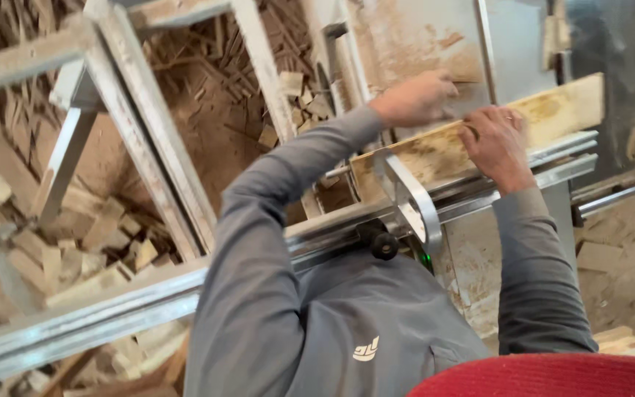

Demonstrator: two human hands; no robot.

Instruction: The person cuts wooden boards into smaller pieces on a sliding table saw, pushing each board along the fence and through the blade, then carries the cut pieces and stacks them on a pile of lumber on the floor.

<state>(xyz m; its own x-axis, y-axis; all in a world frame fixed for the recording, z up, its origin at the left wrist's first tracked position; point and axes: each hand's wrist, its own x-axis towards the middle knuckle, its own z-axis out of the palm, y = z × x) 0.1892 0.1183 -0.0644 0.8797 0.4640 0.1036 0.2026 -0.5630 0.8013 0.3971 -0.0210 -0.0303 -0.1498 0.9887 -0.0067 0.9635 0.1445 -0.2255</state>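
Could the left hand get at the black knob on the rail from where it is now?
Probably yes. The left hand rests at the plank's far edge; the black knob sits uncovered on the rail, nearer the body, nothing between.

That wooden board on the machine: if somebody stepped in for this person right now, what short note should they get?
Left hand: resting on the far edge of the wooden board, fingers curled over it.
Right hand: pressed flat on the board's near face, holding it against the metal rail.
Board: lies along the rail on the dusty machine table, its right end sticking out past the rail.
Around: wood offcuts piled on the floor to the left, under a metal frame.
Done: board is set against the rail.
Left: no cut shows in the board; whether any blade is running cannot be seen.
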